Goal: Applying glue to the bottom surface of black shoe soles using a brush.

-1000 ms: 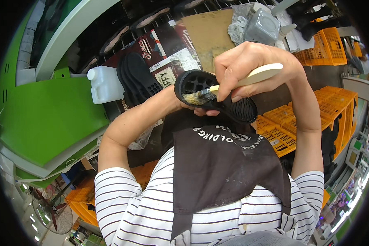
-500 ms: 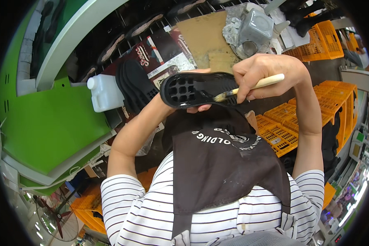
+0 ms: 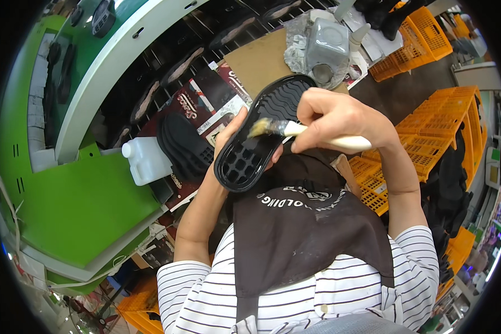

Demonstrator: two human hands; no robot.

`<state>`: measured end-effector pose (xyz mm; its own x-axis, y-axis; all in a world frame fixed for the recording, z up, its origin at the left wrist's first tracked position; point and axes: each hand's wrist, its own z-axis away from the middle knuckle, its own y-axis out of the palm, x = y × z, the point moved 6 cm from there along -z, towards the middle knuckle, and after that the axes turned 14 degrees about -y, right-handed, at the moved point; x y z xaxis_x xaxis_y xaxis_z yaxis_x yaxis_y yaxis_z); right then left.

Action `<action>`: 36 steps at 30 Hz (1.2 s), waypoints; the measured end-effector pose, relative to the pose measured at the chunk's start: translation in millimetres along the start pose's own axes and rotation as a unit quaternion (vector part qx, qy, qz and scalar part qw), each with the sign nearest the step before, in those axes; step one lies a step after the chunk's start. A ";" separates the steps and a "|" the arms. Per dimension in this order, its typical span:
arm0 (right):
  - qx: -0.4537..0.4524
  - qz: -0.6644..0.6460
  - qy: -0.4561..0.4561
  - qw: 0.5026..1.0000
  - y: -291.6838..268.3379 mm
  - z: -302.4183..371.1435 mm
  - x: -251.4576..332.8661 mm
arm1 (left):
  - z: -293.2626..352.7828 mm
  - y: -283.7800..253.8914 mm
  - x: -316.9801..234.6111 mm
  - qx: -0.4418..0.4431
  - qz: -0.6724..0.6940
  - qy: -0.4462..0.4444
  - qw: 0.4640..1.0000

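A black shoe sole [image 3: 284, 103] is tilted in front of me, its ridged, gridded inner face up and partly shiny. My left hand [image 3: 230, 132] is closed around its edges, thumb on the left rim and fingertips showing at the right one. In my right hand [image 3: 339, 118] is a paintbrush [image 3: 352, 142] with a pale handle. Its bristles [image 3: 260, 127] are over the middle of the sole; whether they touch it I cannot tell. Beyond my left forearm, several black soles [image 3: 185, 146] are stacked beside a white plastic jug [image 3: 148, 161].
A clear square container [image 3: 327, 44] stands on crumpled plastic at the far side, beside a brown board [image 3: 264, 58]. Orange crates [image 3: 437, 125] line the right. At left are a green panel [image 3: 89, 209] and a pale curved frame [image 3: 103, 78]. Dark shoe parts [image 3: 228, 34] sit on a rack behind.
The sole has turned from nearly level to a steep slant, gridded end toward me. The brush has moved left and now points the other way across it. My view has shifted slightly.
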<state>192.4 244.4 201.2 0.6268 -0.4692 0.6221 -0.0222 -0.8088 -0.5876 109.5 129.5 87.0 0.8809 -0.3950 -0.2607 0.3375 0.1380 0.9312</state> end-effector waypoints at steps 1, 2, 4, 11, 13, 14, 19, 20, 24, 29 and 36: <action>-0.011 0.001 0.007 1.000 -1.2 3.9 -5.7 | 0.8 2.2 2.2 0.004 0.003 -0.010 1.000; -0.022 0.002 0.014 1.000 -2.6 8.1 -11.0 | 1.0 3.2 3.5 0.008 0.006 -0.020 1.000; -0.056 -0.004 0.068 0.996 -6.0 19.4 -21.3 | 1.2 -0.1 2.9 0.009 -0.019 -0.009 1.000; -0.078 0.130 0.144 0.978 -27.7 39.4 -31.8 | 0.1 1.8 3.0 -0.008 -0.045 0.017 0.999; -0.096 0.157 0.173 0.968 -28.3 43.7 -35.1 | 0.5 2.7 0.9 -0.022 -0.073 0.035 0.997; -0.105 0.170 0.187 0.962 -27.8 45.7 -37.0 | 0.3 1.1 0.8 -0.044 -0.094 0.046 0.994; -0.225 0.115 0.237 0.938 -14.1 45.6 -47.6 | 2.1 -4.3 1.3 -0.125 -0.203 0.086 0.967; -0.248 0.089 0.251 0.931 -11.5 45.2 -47.9 | 3.1 -4.2 0.2 -0.135 -0.225 0.092 0.961; -0.166 -0.155 0.210 0.951 2.6 30.6 -39.0 | 2.5 -14.4 -6.4 -0.174 -0.197 0.119 0.958; -0.109 0.222 0.089 0.965 4.2 22.4 -32.1 | -2.4 -13.2 -9.9 -0.092 -0.171 0.145 0.970; -0.096 -0.097 0.074 0.988 40.9 12.0 -7.8 | -6.5 -22.5 -12.0 -0.023 0.004 0.117 0.993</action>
<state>196.0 219.2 166.1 0.5140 -0.3341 0.7900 -0.0690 -0.9341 -0.3502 93.5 137.0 67.5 0.9346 -0.1730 -0.3109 0.3408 0.1843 0.9219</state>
